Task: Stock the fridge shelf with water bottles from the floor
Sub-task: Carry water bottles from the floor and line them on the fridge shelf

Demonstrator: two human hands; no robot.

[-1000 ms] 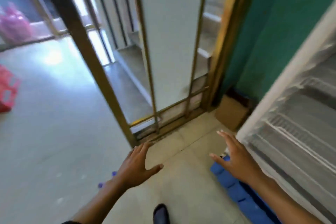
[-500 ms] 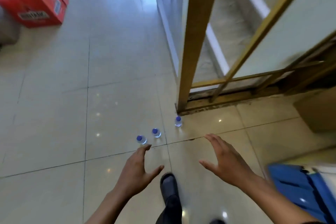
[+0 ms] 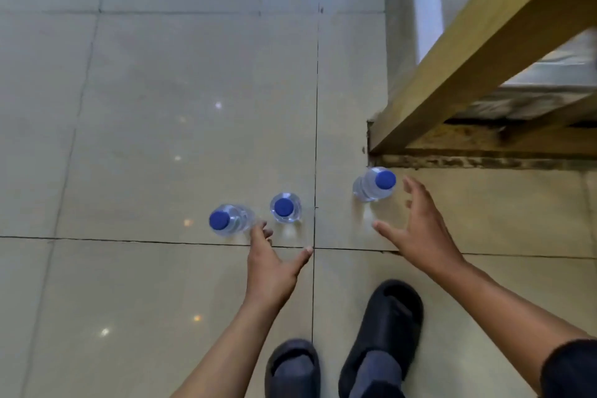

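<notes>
Three clear water bottles with blue caps stand upright on the tiled floor. The left bottle has my left hand just right of it, fingers spread, fingertips near or touching its side. The middle bottle stands above the gap between my left thumb and fingers. The right bottle stands by the door frame, and my right hand is open beside it, fingers to its right and thumb below it, not closed on it. The fridge is out of view.
A yellow-brown metal door frame slants across the upper right, its base and threshold right behind the right bottle. My two feet in dark slippers stand at the bottom centre. Beige tiled floor spreads to the left.
My view has swung from the fridge and doorway down to the floor and come closer. Both open hands have dropped toward the bottles, which now look much larger and nearer.
</notes>
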